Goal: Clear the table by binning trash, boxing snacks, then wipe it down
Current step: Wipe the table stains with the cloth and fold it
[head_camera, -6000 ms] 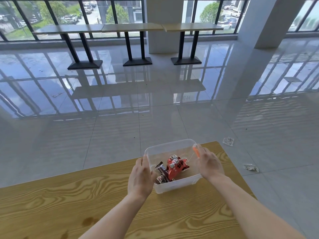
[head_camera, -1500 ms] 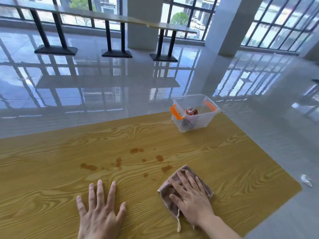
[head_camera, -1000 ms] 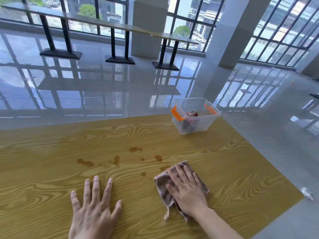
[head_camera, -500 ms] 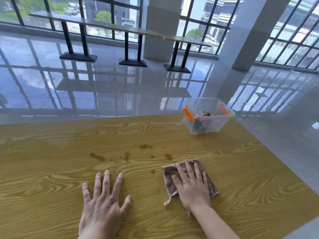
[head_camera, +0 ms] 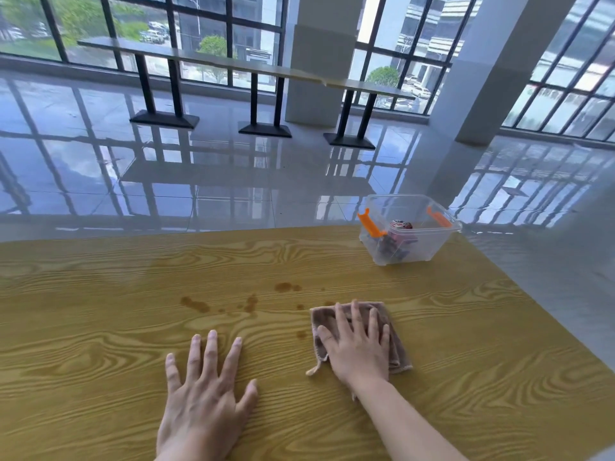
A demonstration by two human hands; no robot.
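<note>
The room is big, with a shiny gray tiled floor [head_camera: 233, 181] that mirrors the tall windows [head_camera: 206, 38] along the far wall. Two thick white pillars [head_camera: 321, 58] stand by the glass. A long, thin table [head_camera: 246, 66] on black legs runs in front of the windows, well apart from everything else.

Close by is the wooden counter [head_camera: 100, 327], yellow-brown with wavy grain. It fills the bottom half of the view, and its right edge slants down toward the near right corner. Brown spots [head_camera: 196, 304] are scattered across the middle of it, just past both hands. One small spot sits just beside the left edge of the cloth.

A clear plastic box [head_camera: 419, 247] with two orange clips stands near the far right corner of the counter. Snack packs [head_camera: 399, 241] lie inside it, red and dark ones. Nothing lies between the box and the hands.

The left hand [head_camera: 203, 404] lies flat on the bare wood near the near edge, fingers spread apart, holding nothing. The right hand [head_camera: 357, 347] presses flat on top of a brown cloth [head_camera: 397, 354], fingers a little apart and straight, not curled around it. The cloth lies flat on the counter, right of the left hand, and a small tag hangs from its near left corner.
</note>
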